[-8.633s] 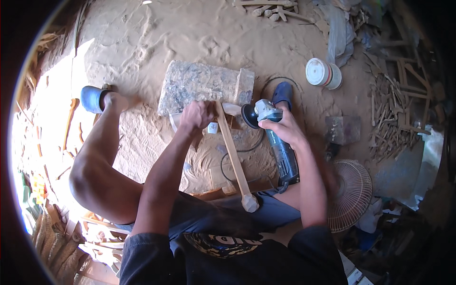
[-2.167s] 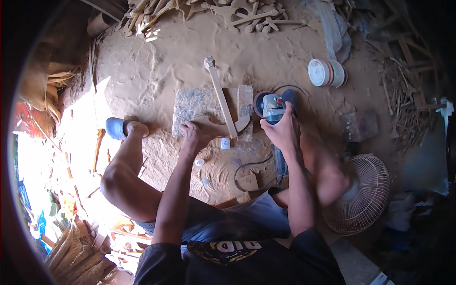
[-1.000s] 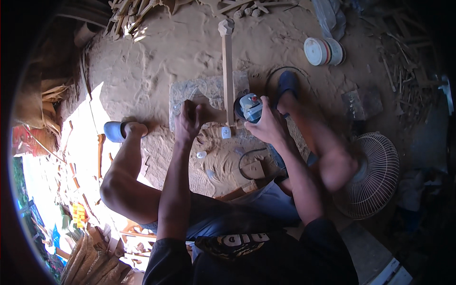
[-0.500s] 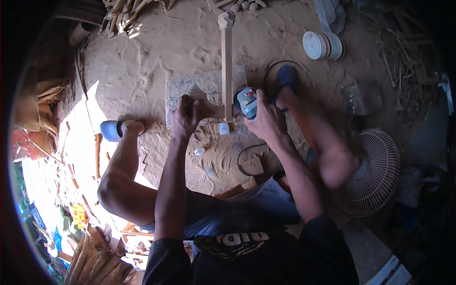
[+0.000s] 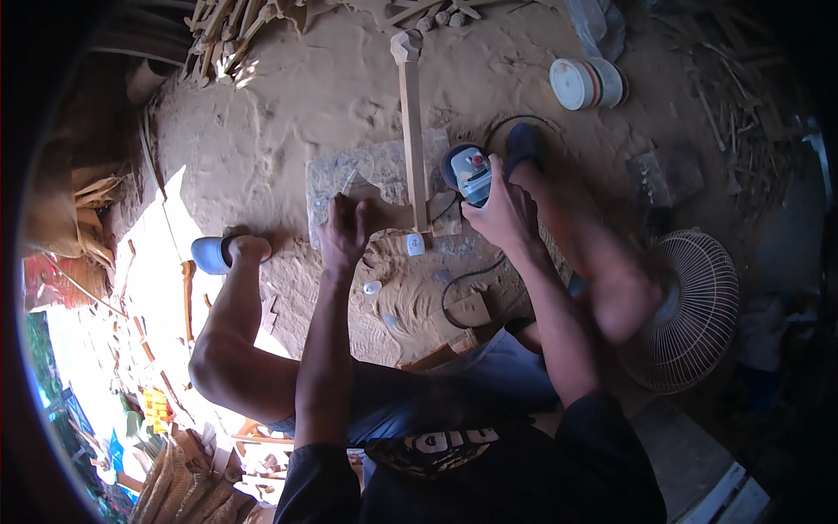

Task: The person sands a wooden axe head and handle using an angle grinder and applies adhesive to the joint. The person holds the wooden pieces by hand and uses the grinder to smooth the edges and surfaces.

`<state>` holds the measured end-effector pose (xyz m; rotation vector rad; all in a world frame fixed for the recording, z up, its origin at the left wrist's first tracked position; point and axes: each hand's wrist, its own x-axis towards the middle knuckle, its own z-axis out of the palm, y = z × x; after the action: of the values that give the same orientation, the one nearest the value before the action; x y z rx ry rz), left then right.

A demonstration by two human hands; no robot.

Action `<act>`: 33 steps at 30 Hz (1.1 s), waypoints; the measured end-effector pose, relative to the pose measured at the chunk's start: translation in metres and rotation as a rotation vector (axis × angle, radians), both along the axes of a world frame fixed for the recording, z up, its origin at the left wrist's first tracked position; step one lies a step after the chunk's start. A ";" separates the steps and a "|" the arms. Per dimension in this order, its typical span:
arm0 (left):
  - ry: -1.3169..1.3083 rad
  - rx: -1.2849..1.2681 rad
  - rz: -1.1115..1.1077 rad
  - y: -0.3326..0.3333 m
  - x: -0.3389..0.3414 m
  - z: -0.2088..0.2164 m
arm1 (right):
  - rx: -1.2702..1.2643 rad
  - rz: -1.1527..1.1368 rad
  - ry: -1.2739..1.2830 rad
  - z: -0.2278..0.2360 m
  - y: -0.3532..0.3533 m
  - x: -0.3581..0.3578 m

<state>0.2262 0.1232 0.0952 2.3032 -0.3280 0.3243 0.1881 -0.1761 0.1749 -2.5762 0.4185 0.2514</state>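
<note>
My left hand is closed on the end of a flat, curved wooden piece lying over a dusty grey slab. That piece meets the near end of a long square wooden post, which points away from me and has a faceted knob at its far end. In my right hand is a grey-blue angle grinder with a red button and a dark round disc. The grinder is just right of the post, apart from it. A small white block sits by the post's near end.
A fan stands right of my right knee. Further off are a white tub on its side and stacked wood pieces. A dark cable curves over the sandy ground. My feet flank the slab.
My right hand has drawn the grinder to the right and slightly away from me, off the post's near end. My left hand keeps its hold, and the whole view has shifted slightly.
</note>
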 end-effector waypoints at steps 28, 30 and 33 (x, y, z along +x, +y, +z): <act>0.162 -0.114 -0.010 0.000 0.008 -0.014 | 0.018 -0.137 0.086 0.015 -0.024 -0.021; 0.151 -0.076 0.002 0.003 0.010 -0.022 | 0.056 -0.159 -0.151 0.009 -0.027 -0.025; 0.336 0.240 0.130 0.012 0.012 -0.036 | 0.070 -0.131 -0.258 0.015 -0.023 -0.027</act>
<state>0.2381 0.1353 0.0588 2.5673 -0.0489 -0.0456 0.1607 -0.1995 0.1894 -2.4575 0.4703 -0.1097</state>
